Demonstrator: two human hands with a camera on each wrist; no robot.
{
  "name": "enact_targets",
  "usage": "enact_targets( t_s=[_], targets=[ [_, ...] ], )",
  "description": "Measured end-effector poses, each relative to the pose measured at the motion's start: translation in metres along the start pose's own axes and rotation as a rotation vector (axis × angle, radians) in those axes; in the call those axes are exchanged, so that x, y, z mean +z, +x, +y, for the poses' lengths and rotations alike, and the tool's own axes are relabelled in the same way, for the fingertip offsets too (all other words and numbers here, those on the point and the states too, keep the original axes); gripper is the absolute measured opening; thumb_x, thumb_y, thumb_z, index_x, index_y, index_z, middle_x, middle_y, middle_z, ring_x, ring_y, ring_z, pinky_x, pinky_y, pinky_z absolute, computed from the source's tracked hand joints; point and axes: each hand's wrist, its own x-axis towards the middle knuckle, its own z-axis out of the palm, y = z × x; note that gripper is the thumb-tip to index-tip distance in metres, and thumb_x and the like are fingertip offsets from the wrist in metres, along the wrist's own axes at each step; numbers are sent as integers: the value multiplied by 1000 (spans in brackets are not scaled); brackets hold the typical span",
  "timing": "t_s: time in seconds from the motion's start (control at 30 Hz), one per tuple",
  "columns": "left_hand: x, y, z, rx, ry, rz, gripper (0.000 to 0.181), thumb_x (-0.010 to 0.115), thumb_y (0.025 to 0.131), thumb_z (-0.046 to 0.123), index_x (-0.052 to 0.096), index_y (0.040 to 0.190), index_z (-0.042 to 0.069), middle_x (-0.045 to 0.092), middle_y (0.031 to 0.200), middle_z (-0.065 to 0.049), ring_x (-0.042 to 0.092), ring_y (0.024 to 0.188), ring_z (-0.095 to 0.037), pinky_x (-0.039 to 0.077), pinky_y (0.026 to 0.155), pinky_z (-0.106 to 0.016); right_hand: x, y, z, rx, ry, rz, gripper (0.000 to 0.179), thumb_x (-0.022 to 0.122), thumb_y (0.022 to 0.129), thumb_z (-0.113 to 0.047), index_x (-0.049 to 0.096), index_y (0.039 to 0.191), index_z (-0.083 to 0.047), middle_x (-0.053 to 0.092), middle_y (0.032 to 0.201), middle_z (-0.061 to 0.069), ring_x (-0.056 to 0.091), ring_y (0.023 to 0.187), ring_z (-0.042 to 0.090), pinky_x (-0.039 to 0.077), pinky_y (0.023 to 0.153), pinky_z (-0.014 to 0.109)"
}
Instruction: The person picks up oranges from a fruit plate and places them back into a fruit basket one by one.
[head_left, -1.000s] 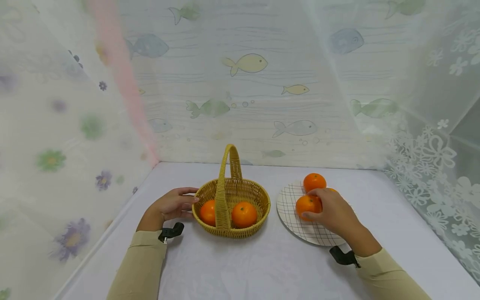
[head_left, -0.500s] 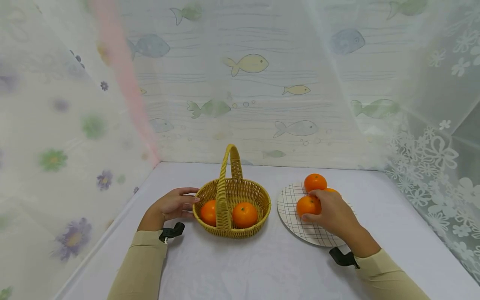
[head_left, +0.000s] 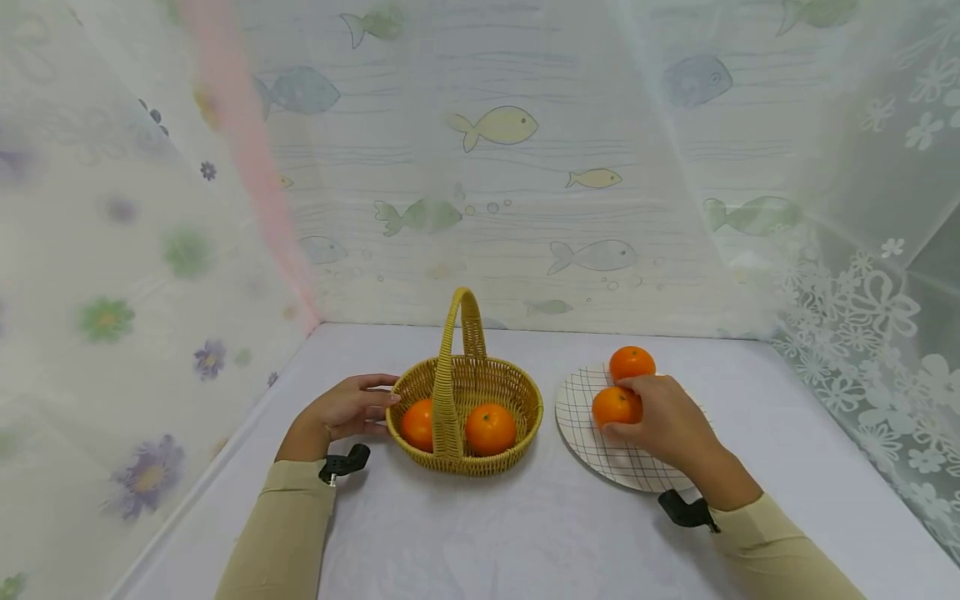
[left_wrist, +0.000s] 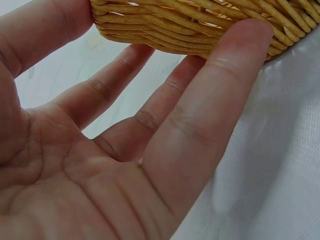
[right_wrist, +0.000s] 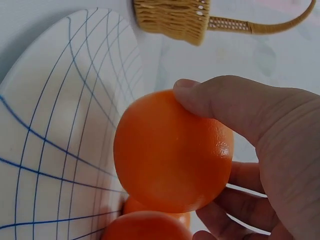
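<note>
My right hand (head_left: 663,421) pinches an orange (head_left: 617,406) between thumb and fingers, over a white plate (head_left: 585,442) with a grid of thin lines. Close up, the right wrist view has the thumb on the side of that orange (right_wrist: 170,155); two more oranges show partly behind it. One of these, a whole-looking orange (head_left: 632,363), sits at the plate's back. My left hand (head_left: 352,408) touches the left end of a yellow wicker basket (head_left: 480,468) with fairly straight fingers and thumb. Inside the basket lie an orange (head_left: 491,429) right of the handle and another orange (head_left: 417,425) left of it.
The basket's tall arched handle (head_left: 446,367) stands upright across its middle. A white cloth (head_left: 480,533) covers the table. Sheer curtains with fish and flower prints (head_left: 510,167) hang behind and at both sides.
The pinched orange and my right hand have risen slightly, and the hand now hides the orange that peeked out behind it. My left hand and the basket stay put.
</note>
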Motion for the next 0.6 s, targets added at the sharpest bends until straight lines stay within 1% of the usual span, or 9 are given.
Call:
enact_targets(
  t_s=[0.17, 0.37, 0.5, 0.6],
  targets=[
    [-1, 0, -1, 5, -4, -6, 61, 69, 87, 19, 41, 140, 7, 57, 124, -13, 64, 103, -28, 52, 86, -52, -1, 2, -5, -30, -10, 28, 68, 83, 67, -47, 62, 120, -10, 63, 105, 4, 51, 92, 24, 51, 74, 41],
    [-1, 0, 1, 11, -13, -12, 63, 70, 86, 19, 40, 140, 7, 58, 123, -12, 64, 103, -29, 52, 86, -52, -5, 4, -12, -78, 17, 55, 69, 84, 67, -46, 62, 120, -9, 65, 112, 4, 55, 92, 24, 52, 77, 42],
    [1, -2, 2, 15, -15, -7, 62, 70, 86, 19, 40, 140, 7, 58, 122, -12, 64, 102, -28, 52, 86, -52, -7, 6, -16, -89, 36, 57, 70, 83, 67, -48, 60, 121, -9, 65, 115, 4, 57, 92, 22, 52, 76, 42],
    [2, -4, 0, 7, -11, 1, 61, 69, 87, 19, 41, 140, 7, 58, 122, -12, 64, 100, -28, 53, 86, -52, -5, 7, -19, -87, 49, 53, 69, 82, 67, -50, 61, 120, -11, 64, 115, 2, 57, 92, 21, 51, 72, 39]
  ],
)
